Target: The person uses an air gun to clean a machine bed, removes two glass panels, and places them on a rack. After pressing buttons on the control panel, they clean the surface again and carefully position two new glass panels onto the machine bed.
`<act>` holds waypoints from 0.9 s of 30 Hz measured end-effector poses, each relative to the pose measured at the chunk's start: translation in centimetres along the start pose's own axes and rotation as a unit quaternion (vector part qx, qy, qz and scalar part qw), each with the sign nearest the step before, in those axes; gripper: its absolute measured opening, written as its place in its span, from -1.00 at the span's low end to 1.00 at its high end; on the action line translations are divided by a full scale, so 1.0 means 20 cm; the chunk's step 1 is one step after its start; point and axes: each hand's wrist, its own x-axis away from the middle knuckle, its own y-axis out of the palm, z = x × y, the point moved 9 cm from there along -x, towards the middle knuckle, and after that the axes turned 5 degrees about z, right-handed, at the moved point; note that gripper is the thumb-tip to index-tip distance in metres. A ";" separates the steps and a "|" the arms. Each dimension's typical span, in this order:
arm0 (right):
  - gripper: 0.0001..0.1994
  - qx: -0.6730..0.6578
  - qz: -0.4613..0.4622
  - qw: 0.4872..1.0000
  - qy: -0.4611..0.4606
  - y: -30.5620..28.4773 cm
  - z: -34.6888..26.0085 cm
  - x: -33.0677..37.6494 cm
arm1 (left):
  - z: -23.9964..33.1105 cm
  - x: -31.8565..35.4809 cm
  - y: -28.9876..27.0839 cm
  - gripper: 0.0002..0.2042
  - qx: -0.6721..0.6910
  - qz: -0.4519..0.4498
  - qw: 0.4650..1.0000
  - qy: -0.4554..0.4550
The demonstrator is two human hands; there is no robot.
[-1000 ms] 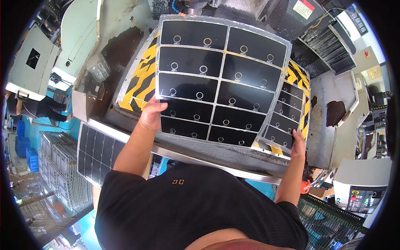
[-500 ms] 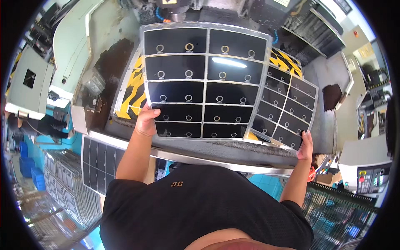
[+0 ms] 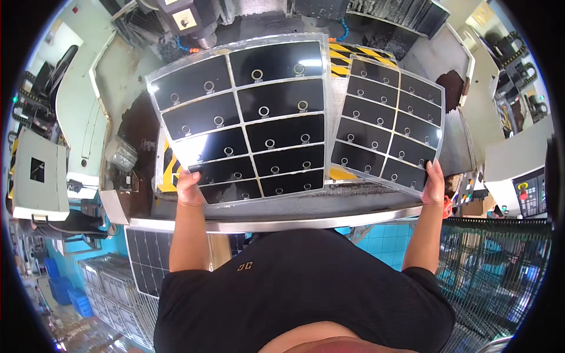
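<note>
My left hand (image 3: 189, 188) is closed on the lower left corner of a large clear-edged sheet (image 3: 283, 134), its thumb lying over the front. Black rectangles in two columns cover this sheet, each with small rings near its lower edge. A similar sheet (image 3: 366, 130), looking smaller, is in my right hand (image 3: 434, 183), pinched at its lower right corner. Both sheets are tilted, their printed faces toward me, above the machine bed. A narrow gap parts them. Glare whitens part of the left sheet, and my fingers behind both sheets are hidden.
A yellow-and-black striped plate (image 3: 340, 66) lies behind the sheets. The machine's spindle head (image 3: 197, 26) hangs beyond, at the upper left. A metal ledge (image 3: 282, 225) crosses in front of me. Below it on the left stands another dark gridded panel (image 3: 143, 253); at the lower right is a slotted rack (image 3: 485, 265).
The left sheet has shifted left and tilted, and no longer overlaps the right sheet. The right sheet is turned more fully into view. The whole view has shifted too.
</note>
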 end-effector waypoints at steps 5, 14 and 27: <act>-0.61 0.013 0.000 1.000 -0.013 0.01 -0.02 0.03 | 0.02 -0.02 -0.06 -0.29 0.005 -0.036 0.999 0.015; -0.65 -0.009 0.003 1.000 -0.027 -0.01 -0.01 0.00 | 0.03 -0.05 -0.09 -0.28 0.008 -0.051 0.998 0.032; -0.62 -0.021 0.007 0.999 -0.023 0.01 0.01 -0.02 | 0.00 -0.04 -0.05 -0.33 0.034 -0.067 0.997 0.015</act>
